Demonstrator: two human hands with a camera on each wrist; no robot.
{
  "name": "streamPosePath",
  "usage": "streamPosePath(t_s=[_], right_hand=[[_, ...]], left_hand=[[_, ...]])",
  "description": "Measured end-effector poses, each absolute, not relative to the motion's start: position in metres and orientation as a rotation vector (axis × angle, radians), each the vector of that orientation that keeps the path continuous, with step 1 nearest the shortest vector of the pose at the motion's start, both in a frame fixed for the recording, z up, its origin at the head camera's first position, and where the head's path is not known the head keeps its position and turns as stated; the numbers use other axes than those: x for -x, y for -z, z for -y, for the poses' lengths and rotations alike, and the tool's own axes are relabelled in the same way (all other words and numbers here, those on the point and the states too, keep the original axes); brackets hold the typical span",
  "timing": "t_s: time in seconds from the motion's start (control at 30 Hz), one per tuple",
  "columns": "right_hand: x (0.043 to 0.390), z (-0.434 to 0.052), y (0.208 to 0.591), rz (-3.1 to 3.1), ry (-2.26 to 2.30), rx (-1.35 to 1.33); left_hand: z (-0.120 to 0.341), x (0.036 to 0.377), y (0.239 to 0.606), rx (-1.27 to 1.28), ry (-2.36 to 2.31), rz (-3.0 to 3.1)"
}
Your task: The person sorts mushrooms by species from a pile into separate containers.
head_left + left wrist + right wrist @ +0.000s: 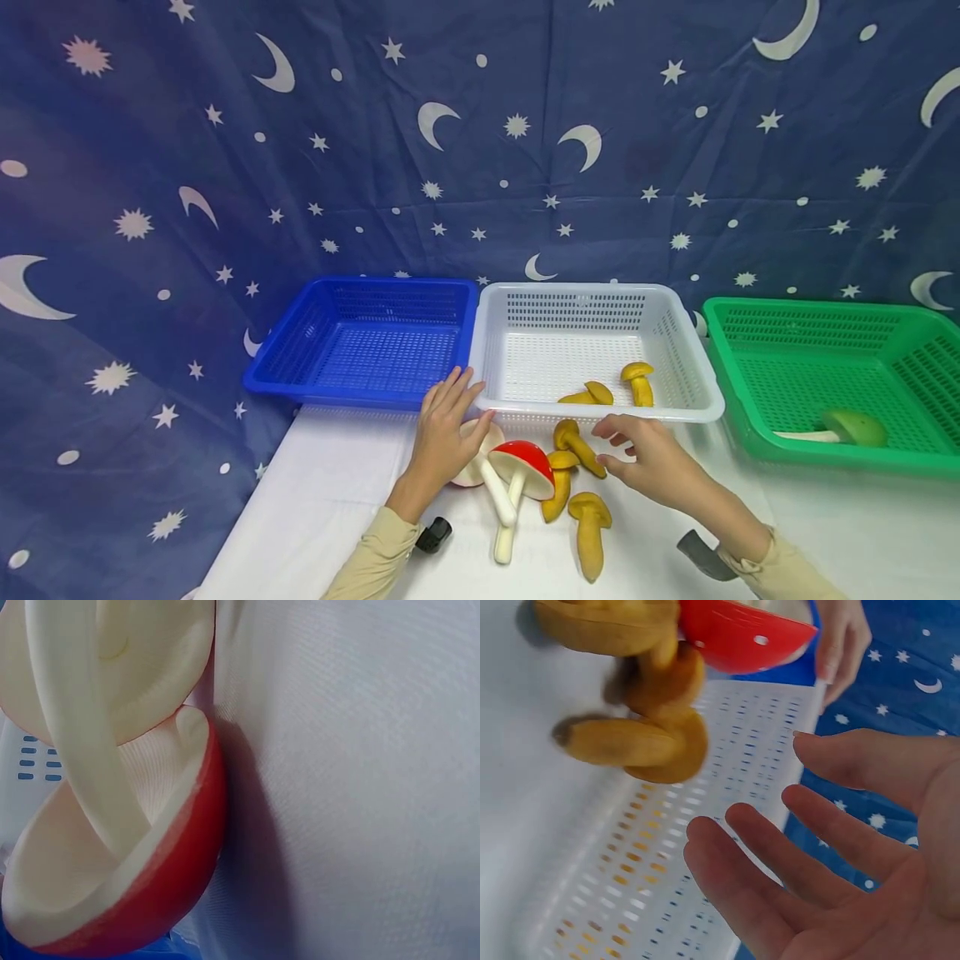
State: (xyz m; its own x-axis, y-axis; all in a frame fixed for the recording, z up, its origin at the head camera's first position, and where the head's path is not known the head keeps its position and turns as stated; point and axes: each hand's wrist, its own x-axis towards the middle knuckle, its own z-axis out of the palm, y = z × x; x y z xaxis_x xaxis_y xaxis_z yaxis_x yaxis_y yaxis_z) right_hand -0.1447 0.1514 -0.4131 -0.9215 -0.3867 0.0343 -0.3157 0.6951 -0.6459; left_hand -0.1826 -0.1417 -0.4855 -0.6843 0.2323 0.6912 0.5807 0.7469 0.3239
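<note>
White tablecloth (645, 558), 3 matte ochre mushrooms (590, 542); left grip (444, 435) and right grip (654, 458) loose, empty.

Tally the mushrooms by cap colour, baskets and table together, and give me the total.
Yellow mushrooms: 5 (2 in the white basket, 3 on the table)
Red mushrooms: 2 (both on the table)
Green mushroom: 1 (in the green basket)
Total: 8
</note>
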Motion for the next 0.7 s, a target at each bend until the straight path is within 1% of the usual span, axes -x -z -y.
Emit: streamPosePath(t_s=[0.33, 0.5, 0.7], right_hand=[[0.156, -0.143, 0.450, -2.848, 0.960, 0.547], [0.163, -0.138, 0.469, -2.847, 0.978, 0.575], [0.167, -0.133, 0.481, -2.856, 1.037, 0.544]], left_hand=[[0.141, 0.183, 0.486, 0.614, 0.697, 2.286], [0.142, 0.184, 0.487, 0.610, 0.692, 2.285], [0.142, 0.183, 0.485, 0.599, 0.705, 2.307]])
